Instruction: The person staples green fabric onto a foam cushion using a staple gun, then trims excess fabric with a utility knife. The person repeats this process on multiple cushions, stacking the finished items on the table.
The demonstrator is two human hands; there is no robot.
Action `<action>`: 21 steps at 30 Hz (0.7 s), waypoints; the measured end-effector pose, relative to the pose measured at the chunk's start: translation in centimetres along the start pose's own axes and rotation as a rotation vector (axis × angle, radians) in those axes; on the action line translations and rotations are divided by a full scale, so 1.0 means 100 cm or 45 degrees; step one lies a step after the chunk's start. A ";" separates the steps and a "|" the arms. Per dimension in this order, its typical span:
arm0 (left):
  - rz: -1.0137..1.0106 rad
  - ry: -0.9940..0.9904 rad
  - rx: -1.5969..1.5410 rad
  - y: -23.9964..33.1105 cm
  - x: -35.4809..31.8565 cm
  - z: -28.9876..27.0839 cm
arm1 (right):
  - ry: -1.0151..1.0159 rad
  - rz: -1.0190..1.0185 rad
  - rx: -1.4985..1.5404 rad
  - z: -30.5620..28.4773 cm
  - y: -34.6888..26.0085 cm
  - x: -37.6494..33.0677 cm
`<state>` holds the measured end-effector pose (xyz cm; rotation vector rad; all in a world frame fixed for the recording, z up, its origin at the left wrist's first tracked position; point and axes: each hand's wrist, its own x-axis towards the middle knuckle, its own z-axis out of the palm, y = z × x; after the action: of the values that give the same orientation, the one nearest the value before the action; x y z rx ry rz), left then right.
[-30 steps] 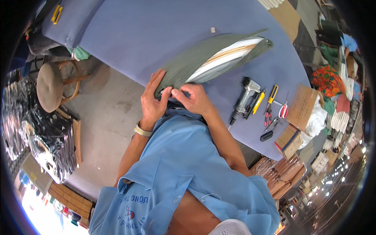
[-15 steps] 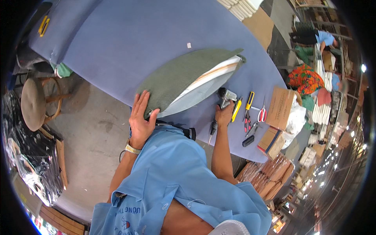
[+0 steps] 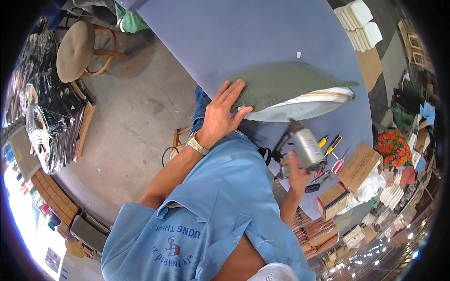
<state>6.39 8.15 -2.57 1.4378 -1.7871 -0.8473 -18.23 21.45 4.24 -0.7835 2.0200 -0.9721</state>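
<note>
A padded seat [image 3: 281,84] covered in dark green fabric lies on the blue-grey table [image 3: 211,35]. Along its near side, a pale underside with a strip of wood shows past the fabric. My left hand [image 3: 222,112] rests on the seat's left end, fingers stretched over the fabric and thumb apart at the edge. My right hand [image 3: 296,175] is wrapped round a silver-and-black staple gun [image 3: 307,145], held up over the table's near side. The gun's nose is close to the seat's near edge; whether it touches, I cannot tell.
Right of the gun lie a yellow-handled screwdriver [image 3: 334,143], red-and-white snips [image 3: 338,165] and a black block-shaped object [image 3: 312,188]. Beyond them stands a cardboard box [image 3: 360,165]. A round padded stool [image 3: 77,51] is on the floor at left. People work at far right.
My right hand has lifted the staple gun off the table and brought it toward the seat. My left hand stays on the seat's end. The whole view has swung round to the left.
</note>
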 end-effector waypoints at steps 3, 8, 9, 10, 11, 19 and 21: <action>0.006 -0.001 0.016 0.000 0.000 0.000 | -0.288 -0.115 -0.062 0.026 -0.017 -0.006; 0.042 -0.011 0.003 -0.005 0.000 0.000 | -0.469 -0.189 -0.082 0.064 -0.043 -0.003; 0.046 -0.017 -0.003 -0.006 0.000 0.000 | -0.489 -0.236 -0.103 0.066 -0.044 -0.001; 0.051 -0.023 -0.008 -0.007 0.000 0.000 | -0.510 -0.283 -0.124 0.068 -0.045 0.000; 0.057 -0.030 -0.014 -0.007 0.000 0.000 | -0.518 -0.292 -0.122 0.069 -0.043 0.001; 0.005 -0.067 -0.065 -0.005 0.001 -0.005 | -0.459 -0.401 -0.166 0.079 -0.044 -0.001; 0.015 -0.083 -0.053 -0.007 0.002 -0.005 | -0.495 -0.348 -0.197 0.080 -0.044 -0.001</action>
<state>7.13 7.83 -2.85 1.3860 -1.8141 -0.9297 -10.75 16.25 4.52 -1.2545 1.6896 -0.7432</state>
